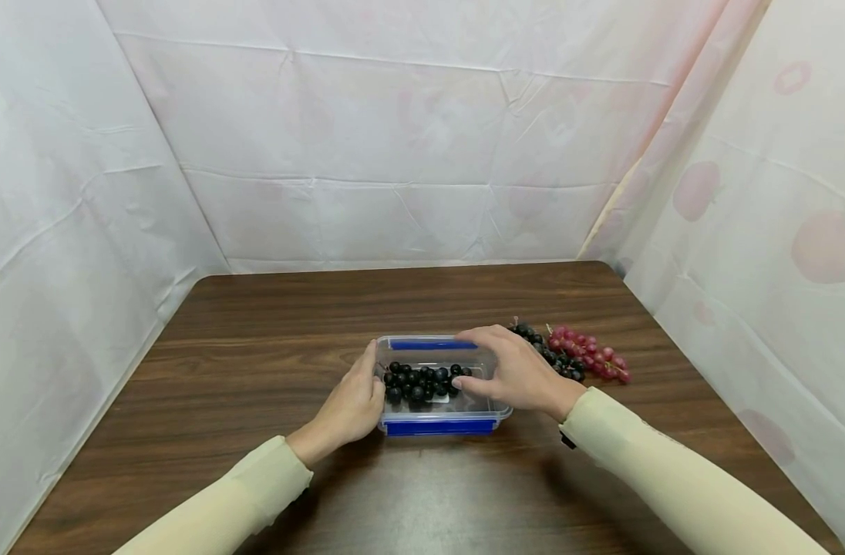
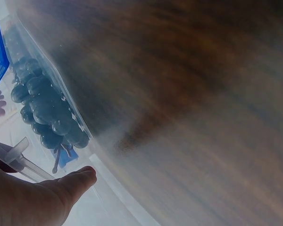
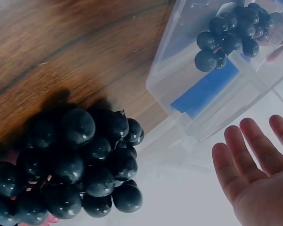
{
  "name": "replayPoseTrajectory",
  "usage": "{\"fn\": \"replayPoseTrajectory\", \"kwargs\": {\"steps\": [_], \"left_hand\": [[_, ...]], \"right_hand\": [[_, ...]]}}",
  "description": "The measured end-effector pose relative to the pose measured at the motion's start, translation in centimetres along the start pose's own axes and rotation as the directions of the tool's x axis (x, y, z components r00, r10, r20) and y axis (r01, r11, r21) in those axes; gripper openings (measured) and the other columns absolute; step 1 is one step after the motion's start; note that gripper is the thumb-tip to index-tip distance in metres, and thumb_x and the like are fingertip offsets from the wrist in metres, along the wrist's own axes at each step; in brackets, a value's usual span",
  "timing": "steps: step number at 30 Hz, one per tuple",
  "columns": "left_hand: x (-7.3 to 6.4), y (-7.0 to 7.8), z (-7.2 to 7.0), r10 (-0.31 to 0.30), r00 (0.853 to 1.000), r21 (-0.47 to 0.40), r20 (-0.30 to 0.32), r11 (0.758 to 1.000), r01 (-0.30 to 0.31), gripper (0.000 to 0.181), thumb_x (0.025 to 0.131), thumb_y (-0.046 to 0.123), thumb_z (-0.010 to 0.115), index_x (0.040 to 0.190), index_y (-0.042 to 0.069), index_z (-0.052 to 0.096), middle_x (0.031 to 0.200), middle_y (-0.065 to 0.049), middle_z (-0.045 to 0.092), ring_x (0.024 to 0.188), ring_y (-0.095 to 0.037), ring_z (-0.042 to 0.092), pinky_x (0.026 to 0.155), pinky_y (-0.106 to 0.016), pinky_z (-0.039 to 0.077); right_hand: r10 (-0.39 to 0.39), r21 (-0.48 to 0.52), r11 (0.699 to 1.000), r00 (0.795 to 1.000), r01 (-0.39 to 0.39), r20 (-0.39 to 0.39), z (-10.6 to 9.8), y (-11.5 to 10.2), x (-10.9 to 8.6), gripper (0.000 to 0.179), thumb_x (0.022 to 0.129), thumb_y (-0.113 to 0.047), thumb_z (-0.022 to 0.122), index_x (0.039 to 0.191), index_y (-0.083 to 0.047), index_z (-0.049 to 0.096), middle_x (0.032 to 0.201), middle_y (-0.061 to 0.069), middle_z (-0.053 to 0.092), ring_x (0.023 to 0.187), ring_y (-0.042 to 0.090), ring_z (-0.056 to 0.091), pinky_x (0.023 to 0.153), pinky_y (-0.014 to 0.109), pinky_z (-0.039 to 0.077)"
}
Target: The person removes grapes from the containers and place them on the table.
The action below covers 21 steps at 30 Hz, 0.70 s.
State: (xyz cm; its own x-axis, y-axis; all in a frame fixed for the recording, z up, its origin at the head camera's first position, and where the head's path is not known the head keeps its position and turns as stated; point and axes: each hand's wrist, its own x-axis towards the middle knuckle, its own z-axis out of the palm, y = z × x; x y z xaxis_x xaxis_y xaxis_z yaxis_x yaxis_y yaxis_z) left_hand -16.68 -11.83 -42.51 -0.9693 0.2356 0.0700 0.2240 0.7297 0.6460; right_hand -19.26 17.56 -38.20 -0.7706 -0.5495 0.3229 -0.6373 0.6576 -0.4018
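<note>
A clear plastic container [image 1: 439, 427] with blue latches sits on the wooden table, holding a bunch of black grapes [image 1: 415, 383]. My left hand [image 1: 349, 399] rests against its left end, fingers and thumb extended. In the left wrist view, the thumb [image 2: 78, 181] lies beside a clear latch [image 2: 20, 153]. My right hand [image 1: 516, 370] is over the container's right end, its spread fingers empty in the right wrist view. Beyond that hand lies a second bunch of black grapes [image 1: 571, 365], partly hidden by it in the head view.
A bunch of red grapes [image 1: 589, 353] lies on the right of the table [image 1: 270, 324], touching the outer black bunch. Pale printed sheets [image 1: 395, 139] hang behind the table and along both sides.
</note>
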Motion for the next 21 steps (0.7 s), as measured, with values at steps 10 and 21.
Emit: {"fn": "replayPoseTrajectory", "kwargs": {"steps": [10, 21], "left_hand": [[0.0, -0.1, 0.1, 0.002, 1.0, 0.015, -0.003, 1.0, -0.002, 0.067, 0.104, 0.012, 0.037, 0.164, 0.002, 0.009, 0.167, -0.021, 0.024, 0.151, -0.036, 0.028, 0.122, -0.052, 0.027], [0.0, -0.1, 0.1, 0.0, 1.0, 0.008, -0.003, 1.0, 0.0, 0.067, 0.104, 0.012, 0.037, 0.165, 0.003, 0.008, 0.167, -0.02, 0.023, 0.151, -0.036, 0.028, 0.122, -0.053, 0.028]], "right_hand": [[0.063, -0.014, 0.998, 0.994, -0.062, 0.092, 0.2, -0.6, 0.5, 0.07, 0.087, -0.059, 0.075, 0.146, -0.025, 0.058, 0.143, -0.005, 0.058, 0.127, 0.017, 0.056, 0.1, 0.047, 0.053], [0.058, -0.025, 0.998, 0.988, -0.055, 0.14, 0.7, -1.3, 1.1, 0.069, 0.086, -0.057, 0.077, 0.144, -0.026, 0.059, 0.145, -0.003, 0.058, 0.133, 0.022, 0.053, 0.102, 0.049, 0.052]]}}
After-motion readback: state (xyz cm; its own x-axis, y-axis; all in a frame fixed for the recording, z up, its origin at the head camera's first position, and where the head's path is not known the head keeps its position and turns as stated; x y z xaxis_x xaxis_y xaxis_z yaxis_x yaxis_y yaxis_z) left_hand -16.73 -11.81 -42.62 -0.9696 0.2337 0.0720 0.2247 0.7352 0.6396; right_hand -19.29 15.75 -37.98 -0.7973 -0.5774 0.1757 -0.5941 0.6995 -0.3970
